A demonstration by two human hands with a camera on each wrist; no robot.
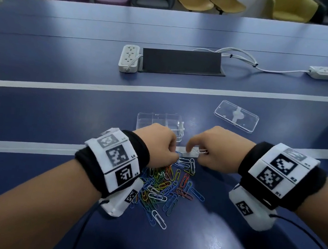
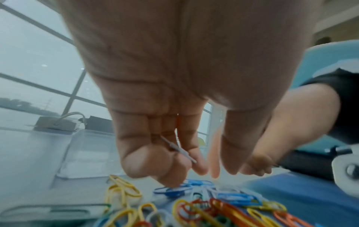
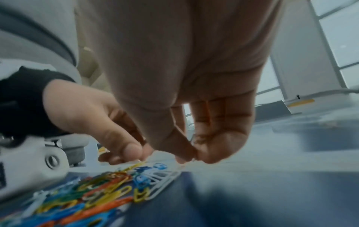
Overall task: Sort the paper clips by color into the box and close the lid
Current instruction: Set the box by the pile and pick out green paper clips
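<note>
Pile of colored paper clips [image 1: 169, 184] on blue tabletop [image 1: 64, 54], between both wrists. Left hand [image 1: 157, 144] over far edge of pile, fingers curled, pinching thin white clip [image 2: 178, 149]. Right hand [image 1: 218, 146] just beside it, thumb and finger pinching white paper clip [image 1: 202, 151]. Clear box [image 1: 160, 124] with small sections sits just past hands, open. Clear lid [image 1: 236, 116] lies flat to right of box, apart from it. Two white power strips [image 1: 129, 58] farther back on tabletop.
</note>
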